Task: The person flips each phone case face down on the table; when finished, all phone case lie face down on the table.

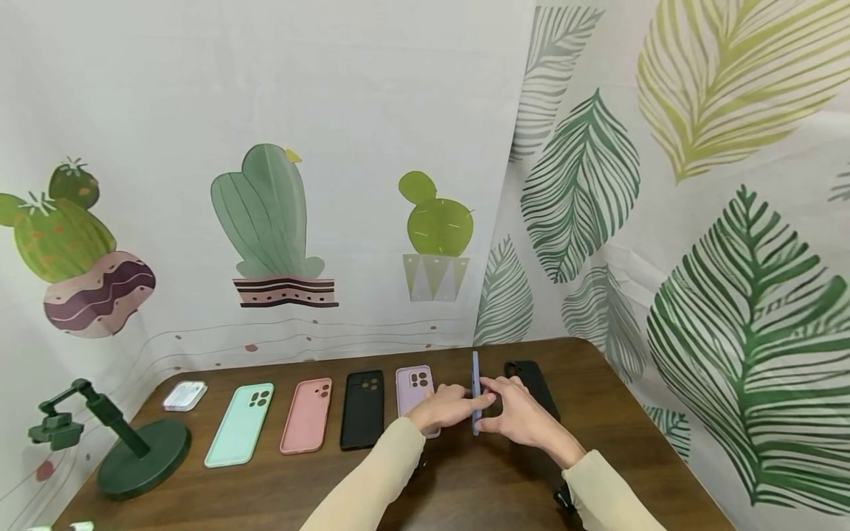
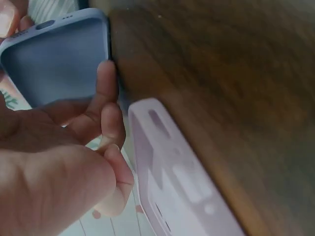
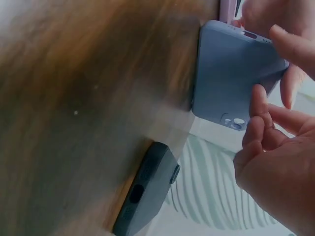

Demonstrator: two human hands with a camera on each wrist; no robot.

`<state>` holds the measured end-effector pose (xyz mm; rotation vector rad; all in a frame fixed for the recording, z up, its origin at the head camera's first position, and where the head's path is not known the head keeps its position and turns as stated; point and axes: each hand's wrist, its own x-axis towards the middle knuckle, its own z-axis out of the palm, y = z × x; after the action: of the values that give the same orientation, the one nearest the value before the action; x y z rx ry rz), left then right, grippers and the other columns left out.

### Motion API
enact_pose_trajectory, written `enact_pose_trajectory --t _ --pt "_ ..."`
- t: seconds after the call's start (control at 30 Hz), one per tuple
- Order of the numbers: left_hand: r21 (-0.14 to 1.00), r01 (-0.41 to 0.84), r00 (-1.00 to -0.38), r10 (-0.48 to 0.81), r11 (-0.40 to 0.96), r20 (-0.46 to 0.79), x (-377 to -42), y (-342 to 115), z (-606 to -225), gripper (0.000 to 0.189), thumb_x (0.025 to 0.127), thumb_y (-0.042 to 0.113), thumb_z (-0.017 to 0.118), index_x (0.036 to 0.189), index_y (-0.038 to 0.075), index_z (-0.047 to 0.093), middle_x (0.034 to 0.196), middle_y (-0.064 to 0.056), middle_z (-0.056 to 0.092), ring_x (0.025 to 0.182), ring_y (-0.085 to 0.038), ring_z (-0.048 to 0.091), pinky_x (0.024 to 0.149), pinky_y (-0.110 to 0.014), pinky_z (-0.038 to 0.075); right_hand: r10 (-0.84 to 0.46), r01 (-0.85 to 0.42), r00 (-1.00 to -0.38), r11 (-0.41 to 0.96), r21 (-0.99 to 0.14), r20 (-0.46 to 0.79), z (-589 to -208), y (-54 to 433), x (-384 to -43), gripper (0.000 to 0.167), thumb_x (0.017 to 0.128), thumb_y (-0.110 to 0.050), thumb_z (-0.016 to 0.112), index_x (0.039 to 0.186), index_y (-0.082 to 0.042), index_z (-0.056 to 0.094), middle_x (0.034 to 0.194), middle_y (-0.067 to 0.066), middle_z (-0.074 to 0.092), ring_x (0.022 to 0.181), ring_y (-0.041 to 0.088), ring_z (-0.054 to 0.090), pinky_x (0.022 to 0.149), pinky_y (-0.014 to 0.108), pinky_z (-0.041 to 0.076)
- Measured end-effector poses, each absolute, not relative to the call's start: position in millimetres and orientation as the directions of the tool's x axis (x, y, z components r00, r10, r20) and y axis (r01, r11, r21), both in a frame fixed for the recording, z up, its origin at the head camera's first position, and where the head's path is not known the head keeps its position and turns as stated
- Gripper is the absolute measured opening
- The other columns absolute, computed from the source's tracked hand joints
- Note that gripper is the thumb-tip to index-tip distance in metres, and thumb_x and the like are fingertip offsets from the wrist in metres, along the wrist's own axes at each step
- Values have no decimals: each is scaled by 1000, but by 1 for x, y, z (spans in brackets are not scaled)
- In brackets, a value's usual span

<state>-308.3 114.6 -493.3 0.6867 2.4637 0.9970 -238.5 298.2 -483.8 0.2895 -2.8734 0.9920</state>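
Note:
A blue-grey phone case [image 1: 476,394] stands on its long edge on the table between my two hands. My left hand [image 1: 448,407] holds it from the open side, with fingers [image 2: 107,81] against its hollow inside and lower rim. From the other side my right hand [image 1: 521,413] grips it, fingers [image 3: 258,101] bent against the flat back near the camera cutouts. The charging-port end faces towards me. A lilac phone case [image 1: 413,385] lies just left of my left hand, partly covered by it. Beyond my right hand a black phone case [image 1: 536,385] lies partly hidden.
Left along the wooden table [image 1: 292,490] lie another black phone case [image 1: 362,413], a pink one [image 1: 306,417] and a mint one [image 1: 240,425]. A small white-and-clear box [image 1: 185,396] sits at the back left. A dark green stand [image 1: 142,457] with a jointed arm is nearer.

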Motion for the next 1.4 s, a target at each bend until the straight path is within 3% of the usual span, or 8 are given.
enact_pose_trajectory --t 0.13,0.3,0.4,0.5,0.67,0.93,1.1,1.4 --pt "790 258 -793 589 556 -156 -312 106 -492 98 101 65 66 168 0 37 120 -17 79 125 -35 70 113 -57 52 -189 -203 -978 732 -650 92 -487 299 -243 87 82 -26 96 148 14 57 143 29 68 130 40 64 110 58 54" --pt "828 273 -792 603 489 -94 -316 97 -491 109 100 54 76 177 12 11 87 -4 71 79 -16 65 81 -36 54 -273 -192 -962 687 -701 -4 -492 297 -250 55 82 -19 94 125 5 69 108 16 73 91 23 66 78 34 55" --pt "824 311 -787 615 473 -56 -317 94 -489 100 101 41 79 176 12 18 80 0 62 66 -12 54 64 -28 45 -277 -178 -961 684 -707 -26 -495 293 -253 40 80 -15 94 110 -2 70 94 11 66 78 17 55 67 27 44" --pt "794 339 -791 610 504 -49 -317 93 -488 95 99 33 82 173 7 28 82 -1 65 66 -10 54 63 -25 44 -233 -142 -972 703 -697 -37 -497 291 -255 38 78 -13 95 104 -3 69 88 8 64 73 16 52 63 26 41" --pt "746 368 -811 584 555 -35 -315 93 -489 102 92 29 90 167 -6 32 101 -10 78 85 -14 67 83 -34 54 -166 -81 -984 738 -670 -64 -498 287 -256 36 74 -10 97 95 -4 67 80 5 58 69 16 50 60 27 38" --pt "650 397 -841 540 648 -24 -311 98 -492 99 80 32 99 156 -8 48 118 -18 79 114 -34 71 111 -65 42 -106 -46 -992 790 -612 -62 -515 292 -268 41 69 -16 101 89 -8 66 76 3 59 68 16 52 61 29 42" --pt "561 430 -858 513 708 10 -318 106 -511 94 71 38 103 142 -6 60 111 -14 78 103 -29 69 105 -60 39 -101 -65 -994 838 -542 -37 -557 309 -297 48 63 -27 104 90 -13 66 78 0 60 70 15 56 62 30 47" --pt "449 441 -878 477 777 38 -306 116 -497 66 63 39 107 107 4 73 91 -7 74 82 -21 62 88 -44 31 -88 -53 -995 845 -532 -41 -552 316 -296 57 62 -29 105 101 -9 70 81 -1 62 73 14 58 66 30 48"
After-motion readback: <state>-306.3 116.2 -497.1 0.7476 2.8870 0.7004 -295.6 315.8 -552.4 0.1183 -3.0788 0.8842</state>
